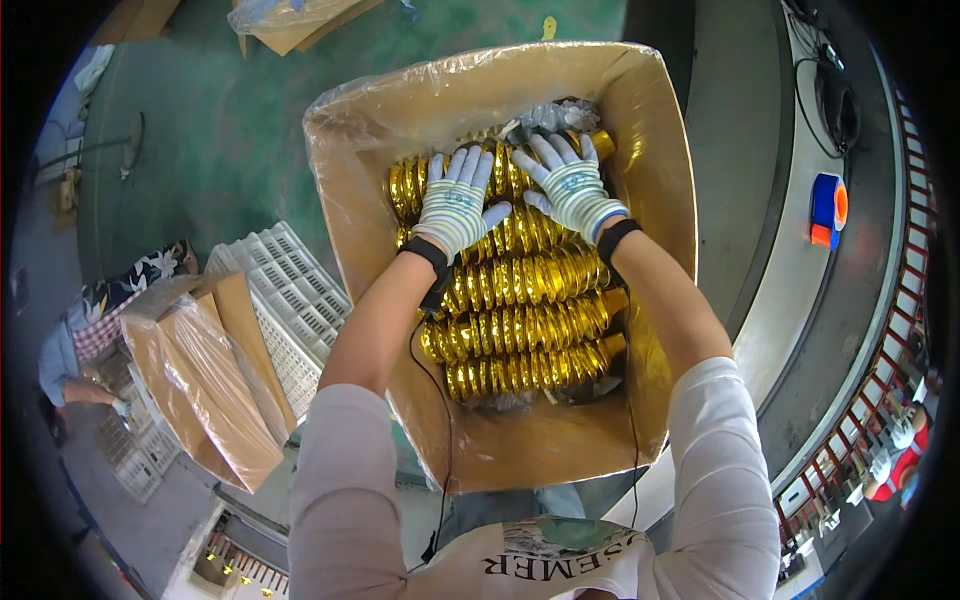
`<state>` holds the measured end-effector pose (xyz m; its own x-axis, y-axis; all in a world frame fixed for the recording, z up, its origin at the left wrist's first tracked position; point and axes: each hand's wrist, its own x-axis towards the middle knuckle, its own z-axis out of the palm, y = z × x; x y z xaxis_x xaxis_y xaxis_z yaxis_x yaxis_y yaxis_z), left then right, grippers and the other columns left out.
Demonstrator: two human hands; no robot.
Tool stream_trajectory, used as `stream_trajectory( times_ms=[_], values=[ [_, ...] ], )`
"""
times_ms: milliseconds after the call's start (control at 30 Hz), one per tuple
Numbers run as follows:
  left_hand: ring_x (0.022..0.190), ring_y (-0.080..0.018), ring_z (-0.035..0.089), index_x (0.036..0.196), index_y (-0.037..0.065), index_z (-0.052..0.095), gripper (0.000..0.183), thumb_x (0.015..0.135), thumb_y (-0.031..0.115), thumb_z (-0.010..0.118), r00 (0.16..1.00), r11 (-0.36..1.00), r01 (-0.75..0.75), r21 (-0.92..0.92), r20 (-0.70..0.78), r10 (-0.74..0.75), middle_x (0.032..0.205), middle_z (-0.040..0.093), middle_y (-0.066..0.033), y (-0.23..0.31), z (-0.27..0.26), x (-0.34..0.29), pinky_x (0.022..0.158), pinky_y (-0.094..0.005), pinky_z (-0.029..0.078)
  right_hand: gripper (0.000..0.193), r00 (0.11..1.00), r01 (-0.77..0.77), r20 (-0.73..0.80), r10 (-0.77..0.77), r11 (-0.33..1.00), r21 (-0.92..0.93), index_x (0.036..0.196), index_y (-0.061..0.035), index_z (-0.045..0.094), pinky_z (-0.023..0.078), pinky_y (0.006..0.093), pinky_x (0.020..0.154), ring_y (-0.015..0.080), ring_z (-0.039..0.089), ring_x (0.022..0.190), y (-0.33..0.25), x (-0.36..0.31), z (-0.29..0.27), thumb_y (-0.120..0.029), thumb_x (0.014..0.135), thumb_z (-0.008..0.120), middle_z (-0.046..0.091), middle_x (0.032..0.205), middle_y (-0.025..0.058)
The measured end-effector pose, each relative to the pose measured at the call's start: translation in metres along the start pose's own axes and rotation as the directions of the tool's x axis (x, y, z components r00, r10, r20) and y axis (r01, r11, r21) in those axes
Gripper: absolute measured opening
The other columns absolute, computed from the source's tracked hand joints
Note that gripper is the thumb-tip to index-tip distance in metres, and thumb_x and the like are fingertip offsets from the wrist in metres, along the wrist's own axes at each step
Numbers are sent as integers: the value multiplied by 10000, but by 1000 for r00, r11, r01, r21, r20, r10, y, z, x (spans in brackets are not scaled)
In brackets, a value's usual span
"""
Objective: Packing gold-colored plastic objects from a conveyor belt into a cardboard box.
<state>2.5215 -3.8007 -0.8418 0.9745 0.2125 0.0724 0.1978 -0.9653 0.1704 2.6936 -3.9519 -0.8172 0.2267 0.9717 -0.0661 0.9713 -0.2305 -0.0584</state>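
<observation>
Several rows of nested, shiny gold cup-shaped pieces (pixel 525 325) lie side by side in a deep cardboard box (pixel 520 450) lined with clear plastic. My left hand (pixel 455 205), in a white knit glove with striped cuff, lies flat on the upper rows with its fingers stretched out. Beside it to the right, my right hand (pixel 575 185), gloved the same way, presses on the far rows, fingers spread. Neither hand grips anything. Crumpled greyish plastic (pixel 560 115) shows past my right fingertips at the far end of the box. My hands cover parts of the upper rows.
A curved conveyor (pixel 735 130) runs along the right, with a blue and orange tape roll (pixel 828 205) beyond. To the left are white plastic crates (pixel 285 270) and another plastic-lined cardboard box (pixel 215 400). A person (pixel 75 350) works at far left, another (pixel 905 455) at far right.
</observation>
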Motion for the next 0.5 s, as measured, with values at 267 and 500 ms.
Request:
stream_trajectory(
  times_ms=[267,500],
  values=[
    [1383,-369,314,1447,-26,339,960,803,636,600,994,993,105,53,13,-106,1480,348,-237,-16,17,15,1140,-601,162,741,988,-139,69,135,989,59,1484,-267,365,184,693,1107,359,265,1444,-8,28,-5,-478,843,672,305,1563,103],
    [1364,-396,332,1430,32,368,946,792,689,606,942,922,331,199,-22,-334,1469,367,-235,-24,8,11,1096,-663,198,829,903,-423,111,415,905,54,1531,-191,302,185,540,1181,426,228,1439,20,-2,0,-597,866,586,187,1585,209]
  ],
)
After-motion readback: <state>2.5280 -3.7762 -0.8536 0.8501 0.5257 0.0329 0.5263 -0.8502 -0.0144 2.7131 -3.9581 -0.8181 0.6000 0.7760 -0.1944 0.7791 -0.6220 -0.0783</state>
